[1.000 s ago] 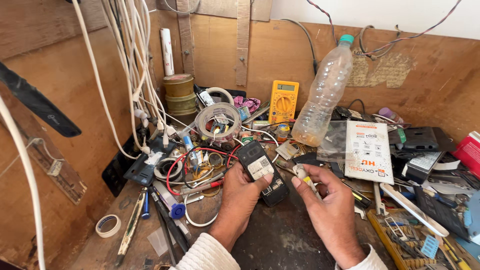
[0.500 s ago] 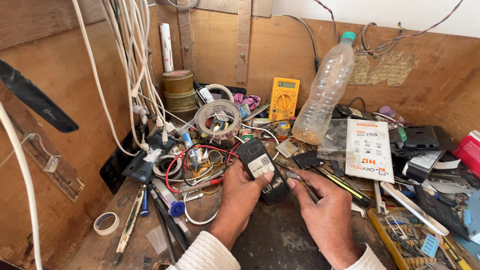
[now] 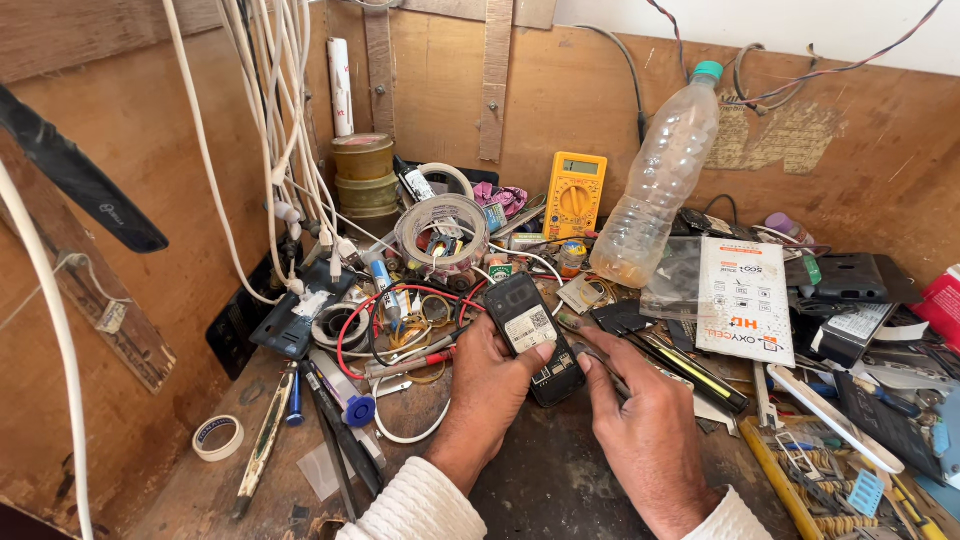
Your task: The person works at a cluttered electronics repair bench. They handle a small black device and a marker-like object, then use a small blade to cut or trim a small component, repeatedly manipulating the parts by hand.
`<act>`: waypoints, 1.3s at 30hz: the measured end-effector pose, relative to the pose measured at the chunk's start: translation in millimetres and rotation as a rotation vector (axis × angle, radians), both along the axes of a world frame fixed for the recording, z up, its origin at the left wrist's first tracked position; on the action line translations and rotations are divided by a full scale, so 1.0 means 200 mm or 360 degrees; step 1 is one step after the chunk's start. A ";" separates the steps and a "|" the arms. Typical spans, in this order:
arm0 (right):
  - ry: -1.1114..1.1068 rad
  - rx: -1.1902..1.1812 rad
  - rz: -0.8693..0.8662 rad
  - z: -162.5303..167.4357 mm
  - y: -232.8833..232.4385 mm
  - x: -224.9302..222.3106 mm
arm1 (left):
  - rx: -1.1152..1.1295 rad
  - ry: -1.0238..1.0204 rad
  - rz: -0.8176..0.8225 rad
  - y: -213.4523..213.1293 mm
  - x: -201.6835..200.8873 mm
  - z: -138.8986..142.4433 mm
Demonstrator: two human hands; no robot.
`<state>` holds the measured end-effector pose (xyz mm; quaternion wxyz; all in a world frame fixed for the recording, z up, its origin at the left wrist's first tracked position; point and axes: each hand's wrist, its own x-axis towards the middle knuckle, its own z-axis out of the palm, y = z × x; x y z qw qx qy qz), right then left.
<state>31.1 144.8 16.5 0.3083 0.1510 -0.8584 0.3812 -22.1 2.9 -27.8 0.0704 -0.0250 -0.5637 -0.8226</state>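
On the cluttered wooden surface (image 3: 560,490), the left hand (image 3: 490,385) grips a small black back-cover-less mobile phone (image 3: 530,335) while the right hand (image 3: 640,420) pinches a thin metal tool (image 3: 590,355) against its lower edge, opening apparently incomplete.

Yellow multimeter (image 3: 574,194) against back wall – clear plastic bottle (image 3: 656,183) just right; tape roll (image 3: 217,437) front left.

right hand (image 3: 650,430) moved onto phone (image 3: 530,335)
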 end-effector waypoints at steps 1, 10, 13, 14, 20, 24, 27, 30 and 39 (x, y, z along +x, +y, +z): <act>-0.0030 0.0072 -0.0078 0.00 -0.01 0.01 | -0.0014 0.0001 0.0003 0.00 0.00 0.00; -0.0082 -0.0163 0.0084 -0.08 0.01 -0.06 | 0.0004 0.0032 0.0030 0.00 -0.01 -0.01; -0.0631 -0.0645 0.0223 -0.09 0.07 -0.12 | -0.0002 0.0006 -0.0008 0.00 -0.01 -0.01; -0.0870 -0.0782 0.0214 -0.08 0.09 -0.14 | 0.0001 0.0021 -0.0013 -0.01 -0.01 -0.01; -0.1131 -0.1041 0.0259 -0.05 0.14 -0.14 | -0.0001 -0.0012 -0.0021 0.00 -0.01 0.00; -0.0894 -0.1137 0.0252 -0.04 0.13 -0.10 | -0.0101 0.0070 0.0059 0.01 0.00 0.00; -0.0656 -0.1150 0.0187 -0.05 0.13 -0.10 | -0.0188 0.0029 0.0146 0.02 -0.01 -0.01; -0.0461 -0.1055 0.0130 -0.07 0.13 -0.11 | -0.0122 0.0073 0.0140 0.03 -0.01 -0.01; 0.0241 -0.0358 -0.0138 -0.10 0.11 -0.07 | -0.0381 0.0207 0.0204 0.03 0.04 0.06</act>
